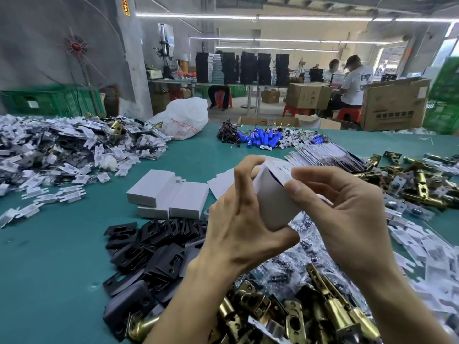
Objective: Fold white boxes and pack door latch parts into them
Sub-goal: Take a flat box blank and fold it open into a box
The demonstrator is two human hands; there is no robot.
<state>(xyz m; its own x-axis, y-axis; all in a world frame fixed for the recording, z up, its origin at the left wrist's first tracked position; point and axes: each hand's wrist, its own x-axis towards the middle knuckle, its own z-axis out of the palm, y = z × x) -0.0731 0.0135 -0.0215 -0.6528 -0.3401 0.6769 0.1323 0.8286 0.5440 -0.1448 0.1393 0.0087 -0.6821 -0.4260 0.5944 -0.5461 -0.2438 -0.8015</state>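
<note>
Head view, white box (274, 202) gripped by curled left hand (236, 224), top flap (282, 171) pinched by right hand (347, 214), finished boxes (161, 192) stacked beyond, brass latches (330, 310) heaped beneath

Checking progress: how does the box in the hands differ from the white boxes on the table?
The held box is gripped between left hand and right hand, its top flap untucked; the stacked boxes lie on the table, closed. It is one; they are several. Both are white.

red print on white plastic bag (183, 117) — too blurred for me to read, yellow-on-red pillar sign (125, 5), carton lettering (393, 114) — same, illegible
</note>
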